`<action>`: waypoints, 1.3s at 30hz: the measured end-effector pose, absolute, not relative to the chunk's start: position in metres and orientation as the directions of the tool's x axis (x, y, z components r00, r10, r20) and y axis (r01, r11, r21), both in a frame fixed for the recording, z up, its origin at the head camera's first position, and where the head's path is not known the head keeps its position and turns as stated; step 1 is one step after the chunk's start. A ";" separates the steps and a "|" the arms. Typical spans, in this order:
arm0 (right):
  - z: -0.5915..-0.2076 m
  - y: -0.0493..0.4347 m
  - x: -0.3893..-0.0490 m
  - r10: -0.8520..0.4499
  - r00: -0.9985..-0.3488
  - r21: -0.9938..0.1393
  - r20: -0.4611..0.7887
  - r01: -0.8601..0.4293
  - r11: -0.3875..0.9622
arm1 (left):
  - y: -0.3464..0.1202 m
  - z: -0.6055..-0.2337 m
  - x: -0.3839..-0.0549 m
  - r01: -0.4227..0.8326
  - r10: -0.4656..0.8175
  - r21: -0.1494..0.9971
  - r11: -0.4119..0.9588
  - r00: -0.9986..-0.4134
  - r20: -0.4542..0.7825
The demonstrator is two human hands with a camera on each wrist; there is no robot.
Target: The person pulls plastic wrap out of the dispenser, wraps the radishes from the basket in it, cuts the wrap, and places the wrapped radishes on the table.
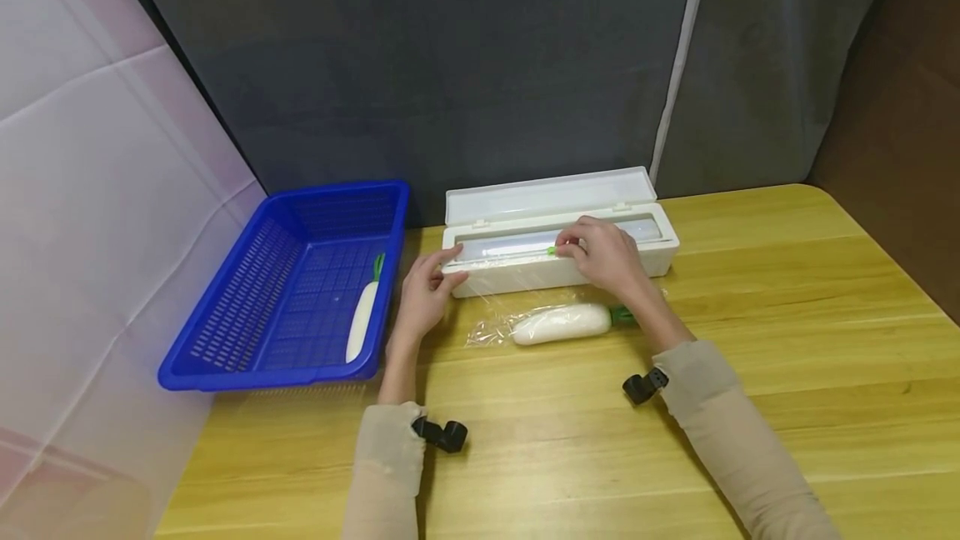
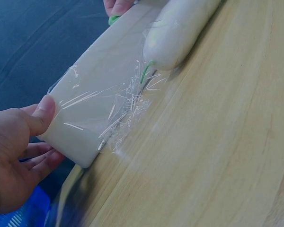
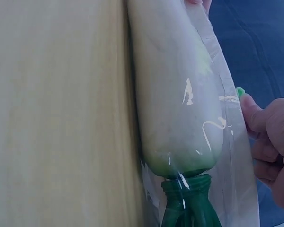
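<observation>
A white cling film box stands on the table with its lid raised and a roll inside. My left hand grips the box's left end, thumb on the film at the edge in the left wrist view. With thumb and fingers, my right hand pinches the small green slider on the box's front edge. Clear cling film runs down from the box over a white radish lying in front. The radish's green top is under film in the right wrist view.
To the left is a blue plastic basket with another white radish along its right wall. A dark curtain hangs behind the box. The wooden table extends in front and to the right.
</observation>
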State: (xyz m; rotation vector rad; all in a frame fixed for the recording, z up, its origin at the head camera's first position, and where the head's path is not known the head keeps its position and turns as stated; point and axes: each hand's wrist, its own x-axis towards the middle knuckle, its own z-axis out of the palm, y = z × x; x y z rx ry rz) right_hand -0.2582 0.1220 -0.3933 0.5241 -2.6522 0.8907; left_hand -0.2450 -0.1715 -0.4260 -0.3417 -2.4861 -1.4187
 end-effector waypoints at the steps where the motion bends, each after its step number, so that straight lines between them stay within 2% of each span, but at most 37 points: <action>1: -0.393 0.123 -0.258 -0.242 -0.891 -0.513 0.384 -0.424 0.746 | -0.171 -0.426 -0.245 0.325 0.074 0.807 0.494 -0.940 0.334; 14: -0.393 0.136 -0.256 -0.207 -0.909 -0.537 0.361 -0.384 0.751 | -0.169 -0.426 -0.245 0.323 0.077 0.802 0.503 -0.940 0.331; 25: -0.396 0.157 -0.256 -0.202 -0.892 -0.535 0.405 -0.410 0.739 | -0.173 -0.427 -0.246 0.332 0.072 0.793 0.511 -0.936 0.345; 33: -0.396 0.170 -0.253 -0.173 -0.901 -0.522 0.398 -0.378 0.764 | -0.175 -0.426 -0.245 0.301 0.069 0.803 0.514 -0.948 0.312; 39: -0.397 0.180 -0.254 -0.197 -0.881 -0.507 0.430 -0.416 0.755 | -0.178 -0.426 -0.245 0.305 0.065 0.809 0.502 -0.946 0.316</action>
